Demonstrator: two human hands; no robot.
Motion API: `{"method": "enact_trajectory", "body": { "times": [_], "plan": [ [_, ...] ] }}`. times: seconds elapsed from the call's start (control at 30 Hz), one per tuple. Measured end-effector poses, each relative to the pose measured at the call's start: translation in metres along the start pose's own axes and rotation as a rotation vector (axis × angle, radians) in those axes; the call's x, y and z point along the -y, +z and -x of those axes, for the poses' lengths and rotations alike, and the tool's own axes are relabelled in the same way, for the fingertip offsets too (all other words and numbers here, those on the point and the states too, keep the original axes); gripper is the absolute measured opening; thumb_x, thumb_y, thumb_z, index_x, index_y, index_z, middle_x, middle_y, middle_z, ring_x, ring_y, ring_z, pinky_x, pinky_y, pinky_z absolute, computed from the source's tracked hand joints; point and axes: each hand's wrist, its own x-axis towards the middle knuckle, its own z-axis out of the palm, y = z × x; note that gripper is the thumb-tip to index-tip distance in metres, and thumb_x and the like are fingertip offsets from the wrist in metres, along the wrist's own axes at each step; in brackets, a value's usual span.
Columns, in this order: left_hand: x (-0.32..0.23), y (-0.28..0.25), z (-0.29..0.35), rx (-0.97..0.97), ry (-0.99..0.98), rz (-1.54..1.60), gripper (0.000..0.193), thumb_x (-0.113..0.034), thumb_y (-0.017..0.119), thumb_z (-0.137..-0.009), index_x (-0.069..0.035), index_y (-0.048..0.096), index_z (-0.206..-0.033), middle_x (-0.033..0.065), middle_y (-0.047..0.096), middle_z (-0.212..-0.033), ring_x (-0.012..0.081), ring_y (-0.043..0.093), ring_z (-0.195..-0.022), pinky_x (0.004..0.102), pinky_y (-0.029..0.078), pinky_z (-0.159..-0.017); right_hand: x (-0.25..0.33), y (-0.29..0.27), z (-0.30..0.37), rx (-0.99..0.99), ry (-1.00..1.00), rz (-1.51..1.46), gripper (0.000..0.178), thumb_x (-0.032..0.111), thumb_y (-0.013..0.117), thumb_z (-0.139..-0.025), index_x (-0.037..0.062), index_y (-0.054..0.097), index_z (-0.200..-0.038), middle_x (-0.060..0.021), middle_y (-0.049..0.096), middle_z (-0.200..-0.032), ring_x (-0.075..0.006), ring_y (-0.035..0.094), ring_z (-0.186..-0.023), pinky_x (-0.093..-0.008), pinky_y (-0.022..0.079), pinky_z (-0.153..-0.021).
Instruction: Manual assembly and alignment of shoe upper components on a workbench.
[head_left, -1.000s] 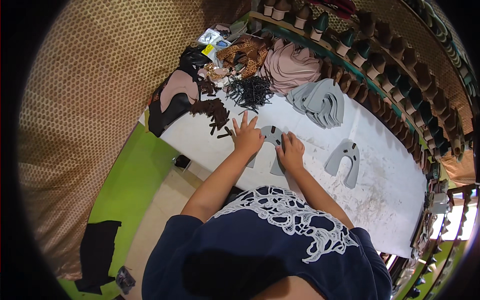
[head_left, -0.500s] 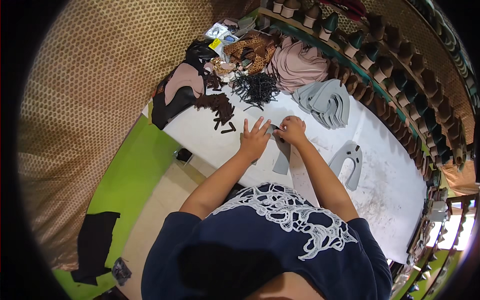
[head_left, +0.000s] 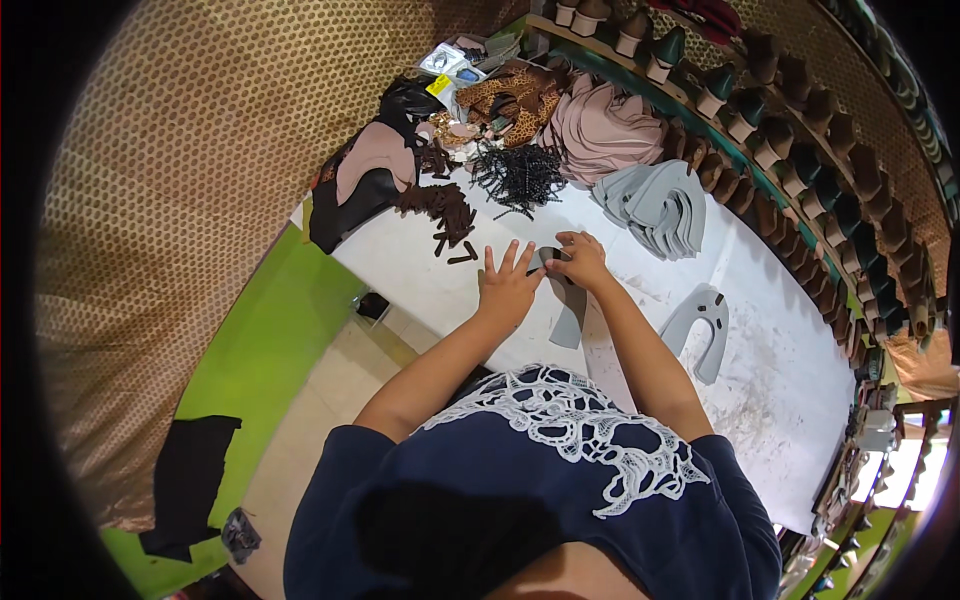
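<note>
A grey U-shaped shoe upper piece lies on the white table under my hands, its curved end partly covered. My left hand rests at its left side, fingers spread, thumb reaching toward the curve. At the right side my right hand is bent inward, thumb and fingertips pressed together near a dark spot on the curve; what they pinch is too small to make out. A second grey upper piece with small dark tabs lies to the right.
Behind my hands are brown strips, a black beaded heap, stacked grey pieces and pink pieces. Shoe racks line the right side. A patterned curtain hangs at left. The table edge runs on my left.
The view has shifted slightly. My hands stay over the same grey piece, with small finger movements; the dark spot at its curve shows a little more between them.
</note>
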Motion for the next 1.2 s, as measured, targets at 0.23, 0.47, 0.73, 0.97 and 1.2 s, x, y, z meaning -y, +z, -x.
{"method": "enact_trajectory", "body": {
  "times": [0.23,0.47,0.73,0.97,1.2],
  "plan": [
    [0.005,0.002,0.0,0.095,-0.046,0.091,0.031,-0.025,0.058,-0.081,-0.031,0.061,-0.112,0.0047,0.041,-0.137,0.0287,0.03,-0.131,0.0639,0.012,-0.102,-0.004,0.004,-0.001,-0.023,0.005,-0.031,0.037,0.046,0.07,-0.069,0.0161,0.072,-0.091,0.0021,0.051,-0.127,-0.0316,0.026,-0.133,-0.0541,0.011,-0.107],
    [0.016,0.007,0.001,0.283,-0.131,0.282,0.033,-0.038,0.054,-0.084,-0.036,0.058,-0.117,0.008,0.028,-0.145,0.0341,0.019,-0.135,0.0654,0.006,-0.103,0.007,0.003,0.0,-0.034,0.028,-0.017,0.035,0.043,0.071,-0.07,0.0131,0.073,-0.087,0.0009,0.05,-0.13,-0.0325,0.028,-0.132,-0.056,0.013,-0.106],
    [0.018,0.005,0.005,0.25,-0.149,0.345,0.035,-0.043,0.051,-0.086,-0.035,0.059,-0.119,0.0098,0.027,-0.145,0.0362,0.018,-0.134,0.0646,0.005,-0.103,0.003,0.009,-0.005,-0.043,0.061,-0.01,0.061,0.043,0.072,-0.069,0.0117,0.058,-0.119,-0.0046,0.057,-0.123,-0.0301,0.032,-0.131,-0.0513,0.017,-0.106],
    [0.017,-0.007,0.01,0.169,-0.069,0.332,0.039,-0.04,0.05,-0.088,-0.026,0.055,-0.124,0.0139,0.03,-0.143,0.0378,0.022,-0.132,0.0632,0.007,-0.104,0.01,0.002,0.001,-0.018,0.028,0.037,0.041,0.045,0.069,-0.071,0.0123,0.071,-0.095,-0.0041,0.051,-0.13,-0.0329,0.032,-0.13,-0.0548,0.017,-0.105],
    [0.013,-0.004,0.012,0.159,-0.04,0.278,0.043,-0.043,0.05,-0.086,-0.025,0.054,-0.125,0.0134,0.028,-0.144,0.0372,0.022,-0.133,0.0631,0.007,-0.104,0.034,-0.006,0.015,-0.052,0.019,0.23,0.031,0.043,0.063,-0.076,0.0152,0.074,-0.085,-0.0037,0.047,-0.134,-0.0327,0.027,-0.132,-0.0592,0.013,-0.105]
  ]
}}
